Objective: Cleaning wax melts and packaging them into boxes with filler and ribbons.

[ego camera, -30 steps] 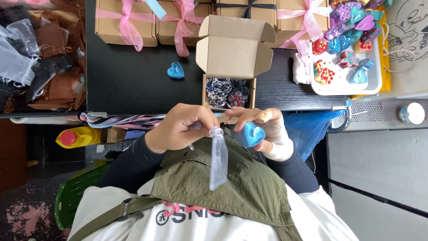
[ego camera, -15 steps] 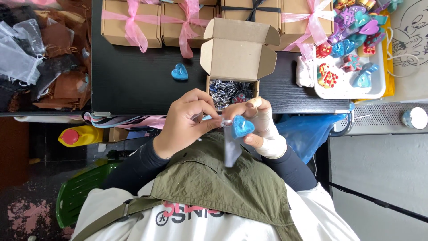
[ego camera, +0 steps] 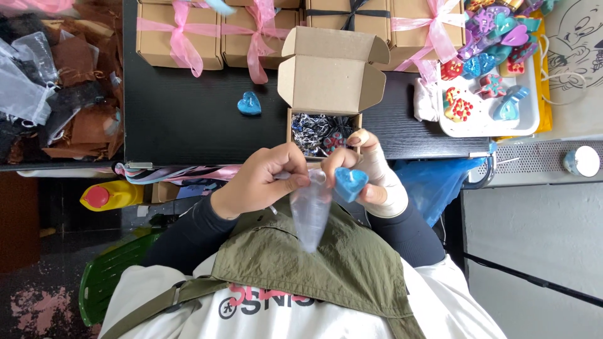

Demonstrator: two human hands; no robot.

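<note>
Black sleeves, olive vest, white top

Open box [ego camera: 331, 81] behind pouch [ego camera: 311, 210]

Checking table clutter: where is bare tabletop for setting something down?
Bare black table left of the open box, around the loose blue heart. A smaller strip lies between box and white tray. Crowded: ribboned boxes along the far edge, pouches left.

On the black tabletop [ego camera: 182, 119] a lone blue heart [ego camera: 249, 103] lies at nine o'clock from the open cardboard box [ego camera: 330, 81]. Ribboned boxes [ego camera: 179, 41] line the twelve o'clock edge. A white tray [ego camera: 527, 119] of coloured hearts sits at two o'clock. A yellow bottle [ego camera: 110, 195] lies at eight o'clock.
</note>
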